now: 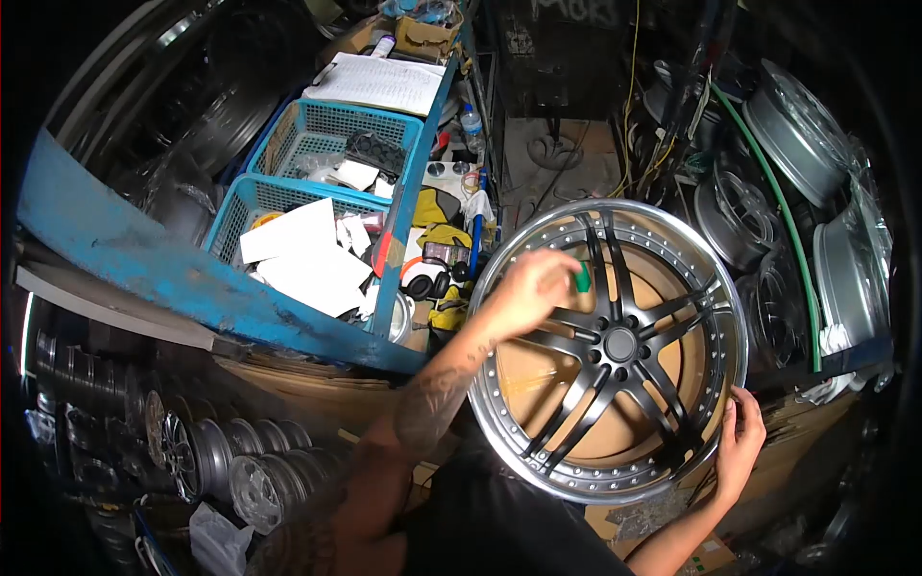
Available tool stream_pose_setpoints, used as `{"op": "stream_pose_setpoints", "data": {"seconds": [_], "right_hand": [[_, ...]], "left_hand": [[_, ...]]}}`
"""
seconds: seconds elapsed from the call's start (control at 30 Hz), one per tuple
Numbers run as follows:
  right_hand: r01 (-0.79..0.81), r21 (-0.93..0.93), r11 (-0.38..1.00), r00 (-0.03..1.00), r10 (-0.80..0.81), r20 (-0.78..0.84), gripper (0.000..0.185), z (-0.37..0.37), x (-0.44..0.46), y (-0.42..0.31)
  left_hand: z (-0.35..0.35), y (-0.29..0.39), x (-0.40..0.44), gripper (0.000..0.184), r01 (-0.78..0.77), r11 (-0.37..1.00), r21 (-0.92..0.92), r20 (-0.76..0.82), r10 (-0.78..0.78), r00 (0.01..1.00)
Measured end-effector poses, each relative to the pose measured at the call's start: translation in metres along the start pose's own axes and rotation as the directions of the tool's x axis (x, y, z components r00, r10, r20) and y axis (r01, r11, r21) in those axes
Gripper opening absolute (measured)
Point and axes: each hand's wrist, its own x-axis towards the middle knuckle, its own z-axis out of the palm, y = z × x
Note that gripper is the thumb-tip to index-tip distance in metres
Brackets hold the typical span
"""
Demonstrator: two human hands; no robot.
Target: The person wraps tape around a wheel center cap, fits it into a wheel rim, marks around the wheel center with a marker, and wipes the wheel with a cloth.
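Dark shirt (pixel 490 528) is filling the foreground; a wheel (pixel 509 463) is lying just beyond it, over brown cardboard (pixel 521 408).

The left hand (pixel 538 278) is pinching a small green piece (pixel 582 276) above the spokes (pixel 622 278); the right hand (pixel 741 437) is touching the wheel's outer edge, fingers curling, though whether it is gripping cannot be told. Spokes and hub (pixel 619 344) are already sitting in place; the view is not showing how much work is remaining. The round rim is shining like polished metal; the paired, tapering spokes are looking dark and satin-smooth.

1 handled whl (pixel 621 343), 1 sm grn pc (pixel 583 278), 2 bskts (pixel 410 146) (pixel 229 219)
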Motion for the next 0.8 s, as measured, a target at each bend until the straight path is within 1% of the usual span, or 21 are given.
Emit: {"op": "stream_pose_setpoints", "data": {"seconds": [0.07, 0.1, 0.13, 0.2, 0.23, 0.27, 0.3, 0.33, 0.37, 0.4, 0.47, 0.53, 0.57, 0.6, 0.63, 0.67, 0.73, 0.8], "right_hand": [[0.064, -0.063, 0.996, 0.997, -0.066, -0.034, 0.022, 0.000, 0.005, 0.013], [0.013, -0.081, 0.997, 1.000, -0.014, -0.011, 0.024, -0.002, 0.007, 0.016], [0.015, -0.105, 0.994, 0.999, -0.020, -0.047, 0.025, -0.006, 0.007, 0.018], [0.021, -0.150, 0.988, 0.990, -0.042, -0.134, 0.026, -0.015, 0.010, 0.023], [0.046, -0.264, 0.963, 0.977, -0.098, -0.187, 0.030, -0.025, 0.013, 0.033], [0.017, -0.355, 0.935, 0.954, -0.121, -0.274, 0.033, -0.037, 0.016, 0.042], [-0.057, -0.433, 0.900, 0.923, -0.117, -0.365, 0.036, -0.050, 0.015, 0.053], [-0.147, -0.493, 0.857, 0.901, -0.090, -0.425, 0.037, -0.068, 0.012, 0.052], [-0.202, -0.529, 0.824, 0.884, -0.080, -0.461, 0.040, -0.085, 0.002, 0.060], [-0.273, -0.514, 0.813, 0.863, -0.028, -0.504, 0.041, -0.093, -0.008, 0.045], [-0.287, -0.361, 0.887, 0.796, 0.012, -0.605, 0.041, -0.083, -0.035, 0.035], [-0.411, -0.226, 0.883, 0.678, 0.131, -0.723, 0.041, -0.033, -0.061, 0.007], [-0.487, -0.350, 0.800, 0.701, 0.120, -0.703, 0.039, -0.007, -0.075, -0.007], [-0.543, -0.466, 0.698, 0.730, 0.118, -0.673, 0.036, 0.015, -0.093, -0.012], [-0.597, -0.431, 0.677, 0.708, 0.192, -0.680, 0.035, 0.039, -0.116, -0.009], [-0.652, -0.390, 0.650, 0.674, 0.261, -0.691, 0.034, 0.064, -0.144, -0.007], [-0.772, -0.289, 0.566, 0.585, 0.456, -0.670, 0.034, 0.099, -0.199, -0.006], [-0.835, -0.193, 0.515, 0.514, 0.605, -0.609, 0.034, 0.118, -0.282, 0.003]], "left_hand": [[-0.015, -0.023, 0.039, 0.024, 0.025, 0.985, 0.171, -0.078, -0.011, 0.997], [-0.021, -0.048, 0.057, 0.024, 0.046, 0.969, 0.244, -0.150, -0.009, 0.989], [-0.025, -0.076, 0.077, 0.025, 0.063, 0.947, 0.316, -0.222, 0.009, 0.975], [-0.036, -0.118, 0.113, 0.028, 0.209, 0.927, 0.312, -0.349, -0.092, 0.932], [-0.043, -0.146, 0.129, 0.027, 0.242, 0.917, 0.316, -0.378, -0.112, 0.919], [-0.048, -0.182, 0.143, 0.026, 0.273, 0.907, 0.320, -0.399, -0.132, 0.907], [-0.056, -0.230, 0.155, 0.028, 0.309, 0.913, 0.265, -0.375, -0.197, 0.906], [-0.063, -0.259, 0.158, 0.029, 0.293, 0.940, 0.177, -0.371, -0.212, 0.904], [-0.071, -0.320, 0.164, 0.032, 0.326, 0.933, 0.154, -0.373, -0.250, 0.893], [-0.080, -0.342, 0.165, 0.035, 0.507, 0.815, 0.281, -0.425, -0.368, 0.827], [-0.086, -0.393, 0.153, 0.039, 0.437, 0.899, 0.009, -0.444, -0.388, 0.808], [-0.096, -0.530, 0.134, 0.043, 0.472, 0.860, -0.193, -0.371, -0.509, 0.777], [-0.092, -0.526, 0.126, 0.043, 0.594, 0.804, 0.004, -0.368, -0.552, 0.748], [-0.088, -0.518, 0.119, 0.044, 0.682, 0.703, 0.201, -0.365, -0.592, 0.718], [-0.083, -0.526, 0.112, 0.044, 0.719, 0.610, 0.333, -0.341, -0.633, 0.695], [-0.079, -0.532, 0.109, 0.044, 0.711, 0.573, 0.408, -0.307, -0.648, 0.697], [-0.072, -0.554, 0.110, 0.045, 0.657, 0.548, 0.517, -0.246, -0.640, 0.728], [-0.068, -0.573, 0.118, 0.045, 0.599, 0.543, 0.589, -0.208, -0.615, 0.761]]}}
